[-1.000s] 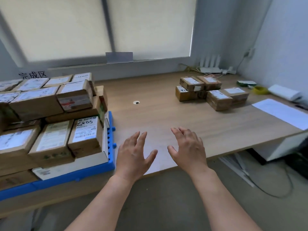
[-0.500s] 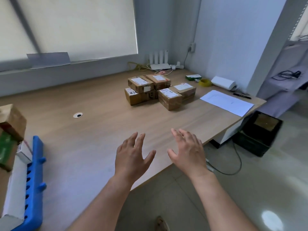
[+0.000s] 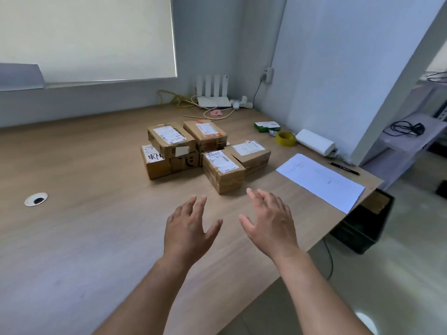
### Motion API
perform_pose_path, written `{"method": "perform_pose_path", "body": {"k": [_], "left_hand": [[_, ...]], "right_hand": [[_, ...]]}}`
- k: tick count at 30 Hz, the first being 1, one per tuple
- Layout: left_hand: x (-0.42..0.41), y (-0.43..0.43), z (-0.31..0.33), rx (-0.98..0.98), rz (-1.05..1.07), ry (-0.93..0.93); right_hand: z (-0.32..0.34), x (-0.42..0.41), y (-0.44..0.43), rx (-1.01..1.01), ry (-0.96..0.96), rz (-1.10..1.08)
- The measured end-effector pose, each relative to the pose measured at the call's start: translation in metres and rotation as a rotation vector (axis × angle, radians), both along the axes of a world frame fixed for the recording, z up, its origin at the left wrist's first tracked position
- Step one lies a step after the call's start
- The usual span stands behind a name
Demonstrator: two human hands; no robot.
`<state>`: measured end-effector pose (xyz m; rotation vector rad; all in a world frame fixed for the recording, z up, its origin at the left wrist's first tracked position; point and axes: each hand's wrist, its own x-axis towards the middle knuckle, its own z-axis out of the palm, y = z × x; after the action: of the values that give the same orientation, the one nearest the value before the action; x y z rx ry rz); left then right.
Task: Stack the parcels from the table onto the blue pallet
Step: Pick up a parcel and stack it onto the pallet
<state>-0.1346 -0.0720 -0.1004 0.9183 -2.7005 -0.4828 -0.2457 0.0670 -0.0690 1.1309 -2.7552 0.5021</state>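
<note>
Several brown cardboard parcels with white labels sit clustered on the wooden table (image 3: 96,226). The nearest parcel (image 3: 223,170) lies just beyond my fingertips. Behind it are a flat parcel (image 3: 251,153), a handwritten-marked parcel (image 3: 157,163), and two parcels stacked on top (image 3: 170,140) (image 3: 205,134). My left hand (image 3: 189,228) and my right hand (image 3: 269,221) hover above the table with fingers spread, holding nothing, a short way in front of the nearest parcel. The blue pallet is out of view.
A white sheet of paper (image 3: 319,181) lies at the table's right edge with a pen (image 3: 343,168) beyond it. A yellow tape roll (image 3: 286,138), a white roll (image 3: 314,142), a green packet (image 3: 266,126) and a router (image 3: 212,93) with cables sit at the back. A black crate (image 3: 362,228) stands on the floor.
My view has swung right, away from the blue pallet, which has left the frame. The parcel cluster is now centred and closer. Both hands stay spread and empty, now nearer the parcels.
</note>
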Motion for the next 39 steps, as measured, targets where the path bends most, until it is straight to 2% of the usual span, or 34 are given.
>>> {"method": "perform_pose_path", "body": {"k": [10,16,26,30,34,39], "left_hand": [[-0.074,-0.039,-0.009,0.060,0.086,-0.014],[-0.108,-0.051,-0.023,0.178,0.183,-0.024],[-0.184,-0.061,-0.048,0.338,0.334,-0.090],[-0.215,-0.075,-0.057,0.448,0.429,0.002],[-0.234,-0.084,-0.066,0.669,0.548,0.194],[-0.239,-0.083,-0.076,0.830,0.632,0.272]], "right_hand": [[-0.022,-0.087,-0.035,-0.049,-0.126,-0.006],[-0.043,-0.158,-0.062,-0.049,-0.378,-0.009],[-0.096,-0.256,-0.115,-0.027,-0.675,0.070],[-0.114,-0.272,-0.132,-0.052,-0.815,0.113],[-0.122,-0.275,-0.142,-0.140,-1.004,0.145],[-0.130,-0.279,-0.146,-0.257,-1.282,0.133]]}}
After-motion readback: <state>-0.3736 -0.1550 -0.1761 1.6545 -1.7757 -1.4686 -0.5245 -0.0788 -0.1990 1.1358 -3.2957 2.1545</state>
